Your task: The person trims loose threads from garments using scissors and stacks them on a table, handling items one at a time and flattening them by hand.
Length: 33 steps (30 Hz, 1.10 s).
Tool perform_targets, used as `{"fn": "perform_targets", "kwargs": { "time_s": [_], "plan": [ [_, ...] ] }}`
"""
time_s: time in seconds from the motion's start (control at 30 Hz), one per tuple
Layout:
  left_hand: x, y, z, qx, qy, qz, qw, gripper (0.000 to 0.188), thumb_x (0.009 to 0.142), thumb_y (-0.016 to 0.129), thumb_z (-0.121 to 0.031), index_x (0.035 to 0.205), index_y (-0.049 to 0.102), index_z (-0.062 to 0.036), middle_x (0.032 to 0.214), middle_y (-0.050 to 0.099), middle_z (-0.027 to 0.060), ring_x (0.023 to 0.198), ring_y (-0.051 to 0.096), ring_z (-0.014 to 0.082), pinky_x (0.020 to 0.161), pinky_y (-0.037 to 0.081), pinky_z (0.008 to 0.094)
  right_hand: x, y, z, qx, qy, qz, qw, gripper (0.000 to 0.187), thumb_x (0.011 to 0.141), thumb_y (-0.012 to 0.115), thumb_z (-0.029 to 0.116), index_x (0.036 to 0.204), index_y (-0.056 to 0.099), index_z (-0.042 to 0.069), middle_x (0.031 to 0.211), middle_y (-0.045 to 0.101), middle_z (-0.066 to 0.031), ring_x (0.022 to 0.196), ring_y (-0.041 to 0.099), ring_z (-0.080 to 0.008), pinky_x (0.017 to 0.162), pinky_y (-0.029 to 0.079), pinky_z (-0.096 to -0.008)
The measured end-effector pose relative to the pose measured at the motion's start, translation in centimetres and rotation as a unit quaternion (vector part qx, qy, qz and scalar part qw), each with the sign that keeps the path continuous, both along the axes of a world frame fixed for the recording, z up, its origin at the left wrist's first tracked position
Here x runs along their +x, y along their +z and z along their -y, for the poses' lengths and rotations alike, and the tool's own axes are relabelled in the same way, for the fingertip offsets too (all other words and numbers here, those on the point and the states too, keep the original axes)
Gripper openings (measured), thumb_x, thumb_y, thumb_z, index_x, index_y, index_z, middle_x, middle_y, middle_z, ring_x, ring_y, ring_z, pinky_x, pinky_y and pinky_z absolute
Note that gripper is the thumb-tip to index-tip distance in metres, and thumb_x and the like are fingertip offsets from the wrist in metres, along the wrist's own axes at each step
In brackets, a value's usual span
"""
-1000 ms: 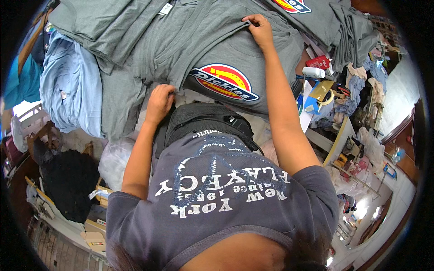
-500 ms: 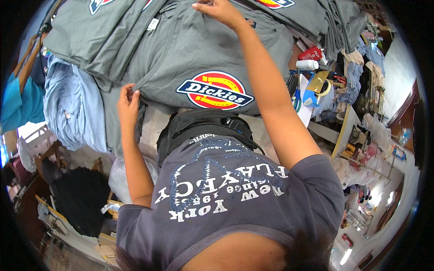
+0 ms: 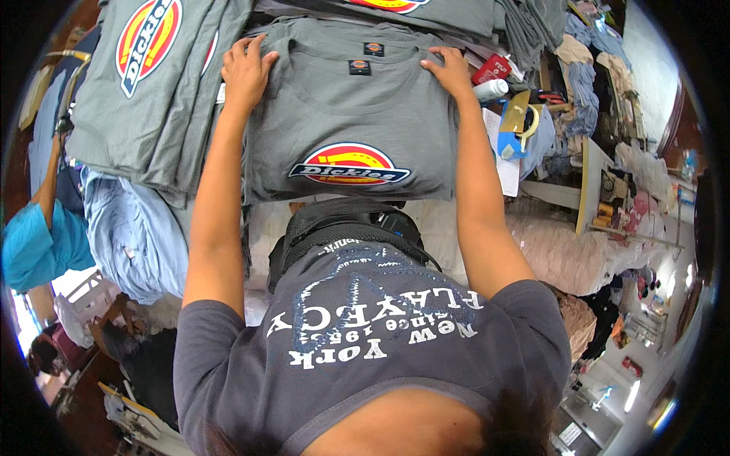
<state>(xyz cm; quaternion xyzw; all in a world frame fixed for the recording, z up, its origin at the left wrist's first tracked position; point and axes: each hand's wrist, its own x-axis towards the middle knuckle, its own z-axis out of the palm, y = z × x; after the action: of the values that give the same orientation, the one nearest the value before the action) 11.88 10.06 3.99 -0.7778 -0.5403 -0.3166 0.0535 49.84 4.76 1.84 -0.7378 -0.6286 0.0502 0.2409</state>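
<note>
Left grip point(image 3: 247, 74) is resting with fingers spread at one shoulder of the shirt point(image 3: 342, 114); right grip point(image 3: 451, 74) is touching the other, its closure unclear. The shirt is lying between them.

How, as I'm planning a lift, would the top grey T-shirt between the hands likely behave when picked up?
The top grey T-shirt would probably droop: its fabric creases softly. Two neck labels suggest stacked layers, which might shift together.

soft, bright light, white tube lamp point(image 3: 633, 396) lower right, glare far left, strong fisheye edge curvature
</note>
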Motion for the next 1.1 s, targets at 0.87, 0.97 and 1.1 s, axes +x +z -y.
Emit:
{"fn": "perform_targets", "kwargs": {
  "time_s": [0.87,0.97,1.1],
  "plan": [
    [1.3,-0.4,-7.2,-0.011,-0.120,-0.051,0.991,0.029,0.084,0.044,-0.038,0.082,0.046,-0.0097,0.075,0.059,0.0098,0.069,0.057,0.0288,0.054,0.042,0.0402,-0.3,-0.1,-2.0,0.043,0.005,-0.119,0.992,0.024,0.074,0.058,0.036,0.085,0.056,0.014,0.085,0.062,-0.0043,0.085,0.056,-0.0262,0.074,0.035,-0.0427],
    [1.4,-0.7,-7.3,-0.026,-0.097,-0.079,0.992,0.028,0.083,0.046,-0.037,0.080,0.047,-0.0095,0.074,0.060,0.0076,0.068,0.058,0.0267,0.055,0.042,0.0386,-0.4,-1.3,-2.5,0.075,-0.027,-0.098,0.992,0.024,0.074,0.058,0.036,0.083,0.056,0.014,0.084,0.062,-0.0051,0.084,0.057,-0.0270,0.073,0.036,-0.0420],
    [1.3,-0.6,-7.1,-0.023,-0.108,-0.083,0.990,0.028,0.083,0.047,-0.037,0.078,0.047,-0.0090,0.072,0.059,0.0065,0.067,0.058,0.0260,0.054,0.043,0.0378,-0.7,-2.3,-2.5,0.089,-0.032,-0.092,0.991,0.026,0.075,0.057,0.038,0.082,0.056,0.014,0.084,0.062,-0.0057,0.083,0.057,-0.0283,0.071,0.037,-0.0420]
  ]
}}
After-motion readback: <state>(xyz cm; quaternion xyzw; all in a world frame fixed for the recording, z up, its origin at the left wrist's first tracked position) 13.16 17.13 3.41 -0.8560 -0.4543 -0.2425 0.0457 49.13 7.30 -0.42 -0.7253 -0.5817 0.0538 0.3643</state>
